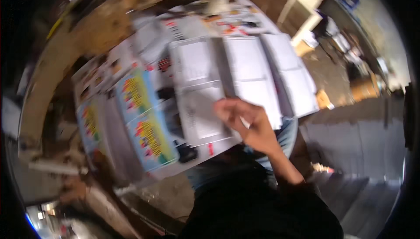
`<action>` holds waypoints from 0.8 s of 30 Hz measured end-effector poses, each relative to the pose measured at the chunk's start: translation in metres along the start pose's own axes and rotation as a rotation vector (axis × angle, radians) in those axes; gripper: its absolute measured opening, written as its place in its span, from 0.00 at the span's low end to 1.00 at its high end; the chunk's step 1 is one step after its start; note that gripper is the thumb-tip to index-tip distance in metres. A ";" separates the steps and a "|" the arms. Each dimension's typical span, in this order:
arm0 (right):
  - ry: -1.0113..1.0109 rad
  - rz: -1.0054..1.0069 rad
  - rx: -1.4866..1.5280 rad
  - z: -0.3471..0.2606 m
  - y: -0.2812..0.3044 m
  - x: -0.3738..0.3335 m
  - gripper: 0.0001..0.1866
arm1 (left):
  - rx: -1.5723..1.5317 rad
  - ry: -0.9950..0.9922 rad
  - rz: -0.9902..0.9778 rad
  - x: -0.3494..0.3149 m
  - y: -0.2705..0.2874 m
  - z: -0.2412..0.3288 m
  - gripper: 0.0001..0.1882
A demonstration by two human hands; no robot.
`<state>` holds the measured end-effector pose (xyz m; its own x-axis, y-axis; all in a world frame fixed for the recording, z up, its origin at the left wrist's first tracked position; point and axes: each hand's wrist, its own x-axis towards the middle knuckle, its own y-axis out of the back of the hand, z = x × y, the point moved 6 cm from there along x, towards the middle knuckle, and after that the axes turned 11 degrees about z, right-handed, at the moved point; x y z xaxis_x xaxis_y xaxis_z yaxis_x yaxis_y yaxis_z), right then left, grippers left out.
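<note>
My right hand (pixel 246 121) is over the near end of a white printed sheet (pixel 199 68), its fingers loosely bent, the thumb apart and nothing visible between them. Whether it touches the paper I cannot tell. Two more stacks of white sheets, a middle one (pixel 251 64) and a right one (pixel 288 66), lie side by side to the right. Left of them are a blue and yellow printed sheet (pixel 146 125) and a similar sheet (pixel 90 123). A smeared tan shape (pixel 73 190) at the lower left looks like my left hand; its fingers are not distinct.
The papers lie on a table covered with printed sheets (pixel 151 42). At its far end stands a whitish container with a red top (pixel 218 0) among small items. A pale wooden frame (pixel 302 11) rises at the far right, and grey sheeting (pixel 354 147) lies at right.
</note>
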<state>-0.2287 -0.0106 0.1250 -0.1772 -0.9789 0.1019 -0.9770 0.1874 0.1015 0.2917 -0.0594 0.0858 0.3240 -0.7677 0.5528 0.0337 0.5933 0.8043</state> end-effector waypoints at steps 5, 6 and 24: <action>0.300 0.798 -0.639 0.019 0.183 0.005 0.15 | 0.096 -0.261 0.346 0.004 0.019 0.071 0.26; 0.300 0.914 -0.729 0.028 0.214 0.002 0.15 | -0.021 -0.307 0.337 -0.003 0.022 0.115 0.27; -0.212 0.757 -0.157 0.043 0.286 -0.050 0.25 | -1.112 -0.837 -0.769 -0.197 0.016 0.492 0.21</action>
<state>-0.5042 0.0885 0.1068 -0.8196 -0.5728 0.0099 -0.5571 0.8009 0.2194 -0.2369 -0.0177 0.0967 -0.6720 -0.6428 0.3676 0.7026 -0.3968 0.5907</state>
